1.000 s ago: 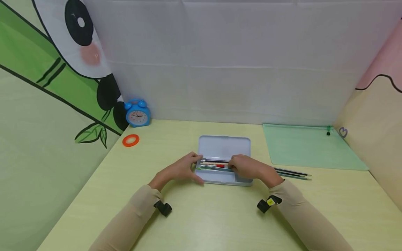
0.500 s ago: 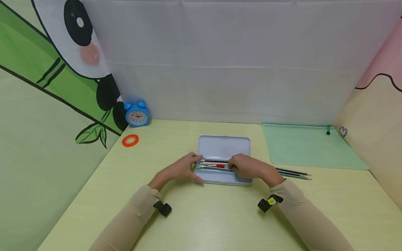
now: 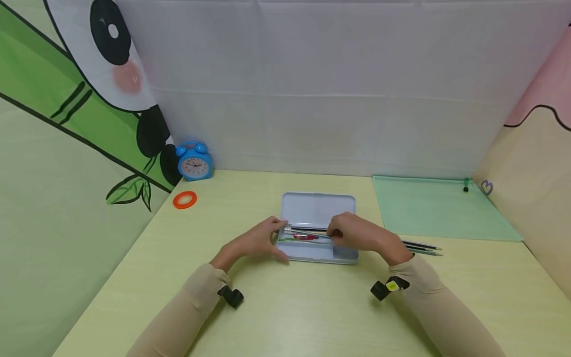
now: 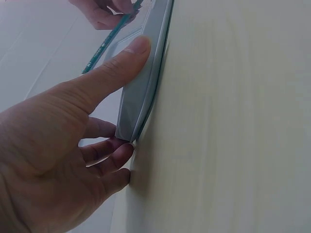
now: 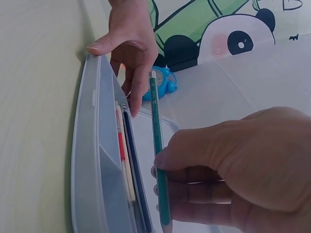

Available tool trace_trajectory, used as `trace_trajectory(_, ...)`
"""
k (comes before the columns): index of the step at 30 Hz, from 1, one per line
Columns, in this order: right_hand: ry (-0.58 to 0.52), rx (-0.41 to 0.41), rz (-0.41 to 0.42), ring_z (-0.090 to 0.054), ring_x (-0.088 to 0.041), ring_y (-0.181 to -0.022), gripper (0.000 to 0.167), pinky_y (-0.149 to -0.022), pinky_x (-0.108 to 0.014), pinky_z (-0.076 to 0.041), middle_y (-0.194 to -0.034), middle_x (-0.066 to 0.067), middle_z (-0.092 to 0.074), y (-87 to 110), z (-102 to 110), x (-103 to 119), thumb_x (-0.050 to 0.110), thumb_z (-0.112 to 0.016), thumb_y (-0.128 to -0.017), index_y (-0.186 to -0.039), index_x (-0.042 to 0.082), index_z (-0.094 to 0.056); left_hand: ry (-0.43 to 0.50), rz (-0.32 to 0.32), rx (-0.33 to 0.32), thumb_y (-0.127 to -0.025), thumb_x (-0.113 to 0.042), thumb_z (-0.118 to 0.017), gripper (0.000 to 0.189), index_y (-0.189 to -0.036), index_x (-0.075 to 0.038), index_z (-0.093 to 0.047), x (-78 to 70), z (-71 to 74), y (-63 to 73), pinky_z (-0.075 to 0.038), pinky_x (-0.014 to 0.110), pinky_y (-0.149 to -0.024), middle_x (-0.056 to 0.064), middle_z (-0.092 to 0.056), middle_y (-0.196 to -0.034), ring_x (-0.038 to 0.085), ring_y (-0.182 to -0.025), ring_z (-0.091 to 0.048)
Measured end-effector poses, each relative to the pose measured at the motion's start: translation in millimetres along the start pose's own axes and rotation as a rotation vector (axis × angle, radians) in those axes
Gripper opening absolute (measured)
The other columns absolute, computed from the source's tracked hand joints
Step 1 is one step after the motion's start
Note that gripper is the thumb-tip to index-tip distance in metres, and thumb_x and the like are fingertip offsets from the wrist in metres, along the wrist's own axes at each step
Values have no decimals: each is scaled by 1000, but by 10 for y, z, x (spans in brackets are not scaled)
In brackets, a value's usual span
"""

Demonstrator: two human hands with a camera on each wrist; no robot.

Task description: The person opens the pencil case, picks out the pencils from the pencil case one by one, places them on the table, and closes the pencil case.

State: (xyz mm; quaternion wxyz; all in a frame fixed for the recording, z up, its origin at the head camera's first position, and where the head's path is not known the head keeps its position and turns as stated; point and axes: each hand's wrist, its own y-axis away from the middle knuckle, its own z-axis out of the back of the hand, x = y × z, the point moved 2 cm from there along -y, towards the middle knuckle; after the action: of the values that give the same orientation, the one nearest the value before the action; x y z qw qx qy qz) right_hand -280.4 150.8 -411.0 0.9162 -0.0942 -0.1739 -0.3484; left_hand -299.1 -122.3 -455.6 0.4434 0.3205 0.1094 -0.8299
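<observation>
A pale pencil case (image 3: 318, 207) lies with its lid folded back at mid-table. My left hand (image 3: 260, 239) holds its left end, thumb (image 4: 133, 53) on the front wall and fingers round the corner. Above the tray, my right hand (image 3: 359, 233) pinches a green pencil (image 5: 156, 126) between thumb and fingers. The pencil's eraser end points toward the left hand. Inside the tray lie a red-marked pen (image 3: 305, 237) and a dark pencil (image 5: 133, 165), among other slim items. The front compartments (image 3: 308, 252) show bare floors.
Several pencils (image 3: 424, 247) lie on the table right of the case, partly behind my right wrist. A green zip pouch (image 3: 446, 210) is at the back right. An orange ring (image 3: 185, 194) and a blue alarm clock (image 3: 195, 162) are at the back left.
My right hand has risen slightly and shifted right, lifting the green pencil at a slant over the other items. The left hand stays on the case.
</observation>
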Motion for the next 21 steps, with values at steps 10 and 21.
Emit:
trace_trajectory(10,-51,-42,11,-56,-8,-71,8,-66,-24,-50,-87,2,-69,41,70,-161,1,-71,-90,-94,3,-78,7,12,-1,-68,-44,-93,111,-153,-1,-37,5,-6,-37,-39,38,-101,7,-46,-132,20,-116,-44)
trace_trajectory(21,-157,-116,14,-62,-10,-80,14,-67,-26,-53,-97,1,-71,172,253,-387,3,-73,-89,-102,5,-80,-10,29,-1,-67,-46,-92,111,-154,-4,-36,15,-25,-81,-39,38,-101,7,-45,-134,20,-117,-43)
